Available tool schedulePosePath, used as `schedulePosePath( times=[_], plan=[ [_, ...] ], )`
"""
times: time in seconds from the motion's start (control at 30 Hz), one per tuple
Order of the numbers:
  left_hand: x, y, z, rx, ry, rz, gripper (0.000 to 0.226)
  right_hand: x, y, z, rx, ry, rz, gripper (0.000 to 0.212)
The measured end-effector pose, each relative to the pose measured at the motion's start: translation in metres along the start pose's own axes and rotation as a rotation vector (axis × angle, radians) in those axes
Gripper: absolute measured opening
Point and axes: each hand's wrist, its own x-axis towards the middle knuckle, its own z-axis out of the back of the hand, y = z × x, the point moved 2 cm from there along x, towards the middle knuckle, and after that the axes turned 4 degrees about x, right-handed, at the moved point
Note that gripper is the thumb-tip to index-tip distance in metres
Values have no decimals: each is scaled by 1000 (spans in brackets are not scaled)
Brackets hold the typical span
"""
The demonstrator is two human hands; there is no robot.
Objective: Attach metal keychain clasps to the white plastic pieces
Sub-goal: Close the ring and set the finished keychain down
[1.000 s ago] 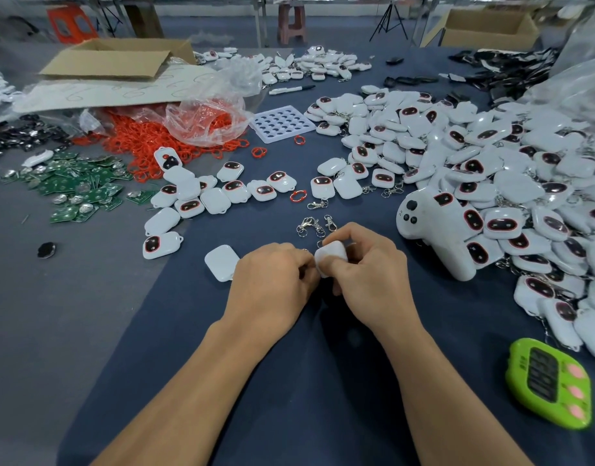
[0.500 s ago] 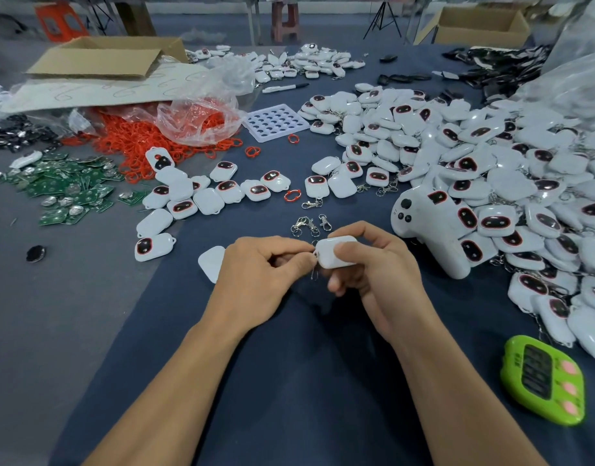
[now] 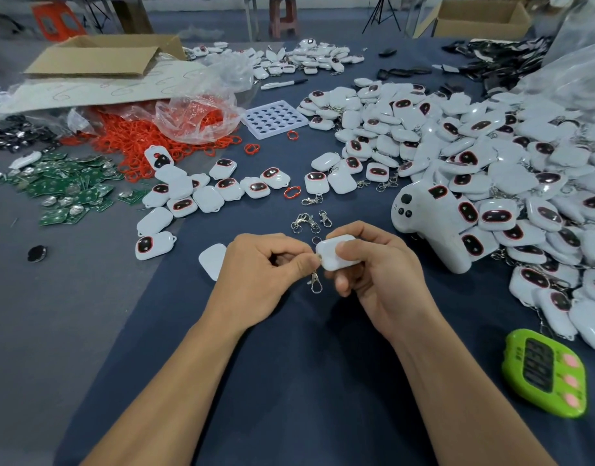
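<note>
Metal clasp (image 3: pixel 315 283) now dangles tip-down, pinched by left hand (image 3: pixel 256 277); right hand (image 3: pixel 380 280) grips white piece (image 3: pixel 329 256) lying left-right.

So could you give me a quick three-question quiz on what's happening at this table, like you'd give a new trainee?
1. True or false: the right hand grips a white plastic piece.
2. What dangles just below where the left hand pinches? A) a screwdriver B) a metal clasp C) a ribbon
3. Fill in: the green timer lies on the dark cloth beside the person's ___ forearm.

Key: 1 true; 2 B; 3 right.
</note>
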Motion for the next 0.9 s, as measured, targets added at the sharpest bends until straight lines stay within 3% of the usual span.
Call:
schedulePosePath(
  times=[0.4, 0.63, 0.9],
  plan=[
    [2, 4, 0, -183, 68, 159, 3, -1, 0, -2, -2, -1, 3, 14],
    [2, 2, -2, -194, 79, 128, 7, -1, 1, 0, 31, 16, -38, 26],
    [-1, -1, -2, -126, -2, 123, 8, -2, 1, -2, 14, -26, -16, 26]
  ],
)
